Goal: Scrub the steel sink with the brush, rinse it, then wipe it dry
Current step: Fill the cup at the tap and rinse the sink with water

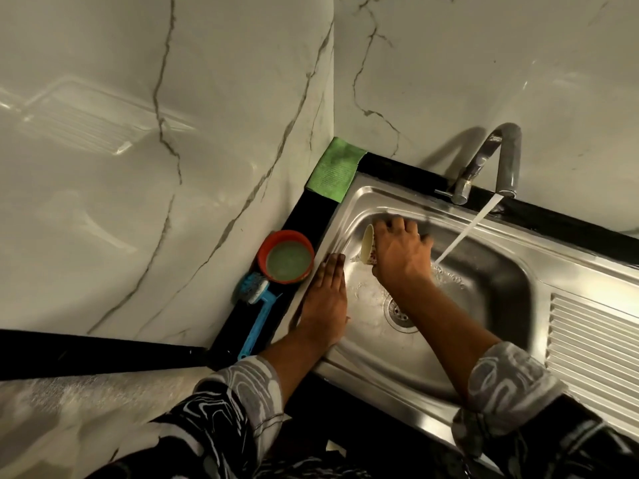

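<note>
Sleeves [242, 385], two, patterned black, grey and white, at the bottom of the frame; they are yours.

Hands, two. Your left hand [325, 299] lies flat on the sink's left rim, fingers straight and together, pointing up the frame. Your right hand [401, 250] is inside the basin, fingers wrapped round a cup.

Cup [367, 245], one, pale, tipped on its side, mouth toward the upper left.

Sink [501, 271], one, steel, centre right; wet floor, one drain [397, 311] just below your right wrist. Ribbed drainboard [594, 340], one, at the right edge.

Tap [498, 160], one, upper right, running. One stream [466, 233] falls slantwise into the basin just right of your right hand.

Brush [259, 305], one, blue, lying on the black ledge [304, 216] left of the sink, apart from both hands; its head touches the bowl.

Bowl [285, 255], one, orange, holding greenish liquid, just above the brush.

Cloth [333, 169], one, green, flat in the ledge's far corner.
</note>
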